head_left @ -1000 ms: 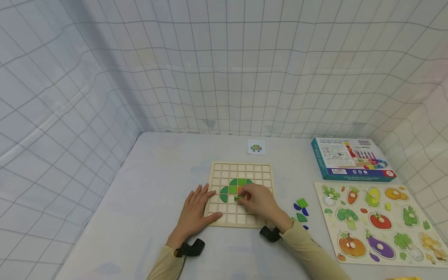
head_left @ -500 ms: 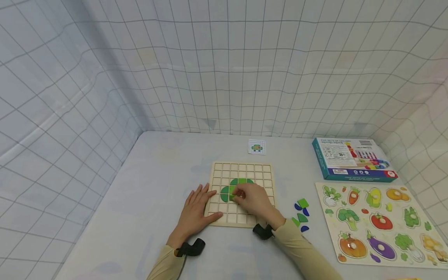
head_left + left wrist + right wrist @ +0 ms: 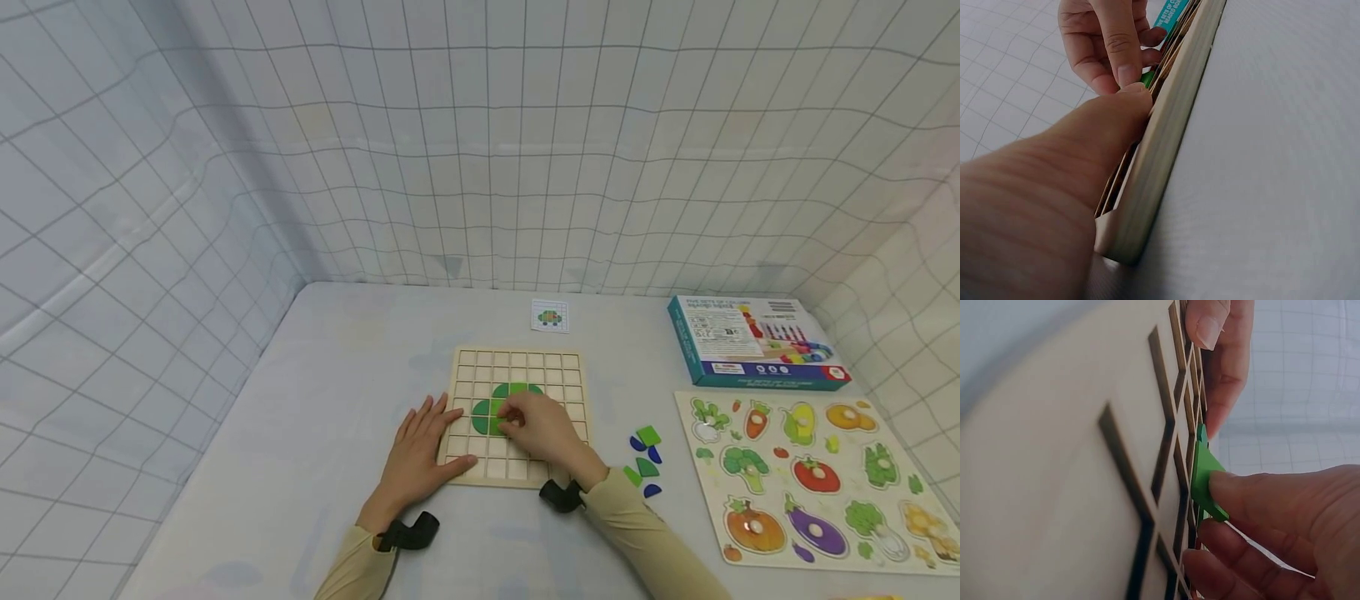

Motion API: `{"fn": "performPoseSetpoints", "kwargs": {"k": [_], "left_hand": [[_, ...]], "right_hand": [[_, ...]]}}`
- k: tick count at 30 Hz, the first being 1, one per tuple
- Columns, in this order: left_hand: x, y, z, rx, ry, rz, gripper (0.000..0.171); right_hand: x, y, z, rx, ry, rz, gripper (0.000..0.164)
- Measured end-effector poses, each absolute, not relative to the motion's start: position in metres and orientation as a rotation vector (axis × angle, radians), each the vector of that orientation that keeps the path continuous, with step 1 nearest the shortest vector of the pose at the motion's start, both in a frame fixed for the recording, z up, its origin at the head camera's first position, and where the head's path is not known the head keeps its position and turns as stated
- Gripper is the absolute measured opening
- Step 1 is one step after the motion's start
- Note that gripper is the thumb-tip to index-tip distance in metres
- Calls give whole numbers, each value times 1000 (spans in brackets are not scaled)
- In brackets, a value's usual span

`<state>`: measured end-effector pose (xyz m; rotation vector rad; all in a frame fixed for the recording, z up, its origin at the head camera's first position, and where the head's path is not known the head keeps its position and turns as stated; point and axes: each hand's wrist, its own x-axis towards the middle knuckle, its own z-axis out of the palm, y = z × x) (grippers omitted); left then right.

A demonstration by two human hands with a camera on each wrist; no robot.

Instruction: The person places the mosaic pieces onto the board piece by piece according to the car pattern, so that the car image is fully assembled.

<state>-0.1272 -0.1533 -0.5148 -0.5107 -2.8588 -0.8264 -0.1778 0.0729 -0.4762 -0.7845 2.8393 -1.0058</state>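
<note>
A wooden grid board (image 3: 557, 470) lies flat on the table, with green tiles (image 3: 481, 417) set in its middle cells. My left hand (image 3: 418, 454) rests along the board's left edge, fingers spread and thumb on the near part. Over the centre, my right hand (image 3: 549, 429) pinches a light green square tile (image 3: 1205, 478) between thumb and fingers. In the right wrist view that tile is tilted against the grid. The right hand covers some of the middle cells in the head view.
Behind the board lies a small pattern card (image 3: 550, 317). Loose green and blue pieces (image 3: 647, 467) are scattered at right, beside a vegetable puzzle board (image 3: 776, 454). A teal-edged box (image 3: 757, 342) sits farther back on the right.
My right hand has moved slightly left and lowered the green tile from above the board to a cell left of centre. The left hand has stayed put.
</note>
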Motion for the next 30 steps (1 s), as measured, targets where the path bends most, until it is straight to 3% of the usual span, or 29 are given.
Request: {"fn": "performPoseSetpoints", "kwargs": {"k": [19,30], "left_hand": [[-128,-153,-516,-504,-2872,-822,76],[-128,-153,-515,-507,-2868,-823,76]], "right_hand": [[-178,71,-475,-832,2864,-960,5],[-176,97,-475,-936,2651,-1082,16]]}}
